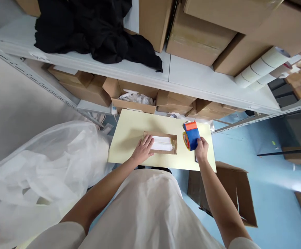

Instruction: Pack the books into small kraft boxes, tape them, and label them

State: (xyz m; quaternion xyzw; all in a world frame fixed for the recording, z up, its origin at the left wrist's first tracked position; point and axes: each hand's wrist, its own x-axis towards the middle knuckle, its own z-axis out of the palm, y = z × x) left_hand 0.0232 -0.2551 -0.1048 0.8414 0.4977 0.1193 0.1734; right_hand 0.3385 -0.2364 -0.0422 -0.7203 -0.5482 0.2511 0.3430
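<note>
A small cardboard box (173, 149) lies on the pale yellow table (129, 121), with two white strips (163, 146) along its top. My left hand (143, 148) rests flat on the box's left end, fingers stretched out over it. On the right, my right hand (201, 148) grips a blue and orange tape dispenser (192, 136), held up over the table's right part. A roll of tape shows on the dispenser's left side. Below my right hand, the edge of a dark flat object (196, 159) is partly hidden.
Behind the table stands a grey metal shelf (140, 74) with cardboard boxes and black cloth (88, 27). Tape rolls (264, 67) are stacked at its right. A large translucent plastic bag (49, 162) bulges at the left. An open carton (233, 190) sits on the blue floor at the right.
</note>
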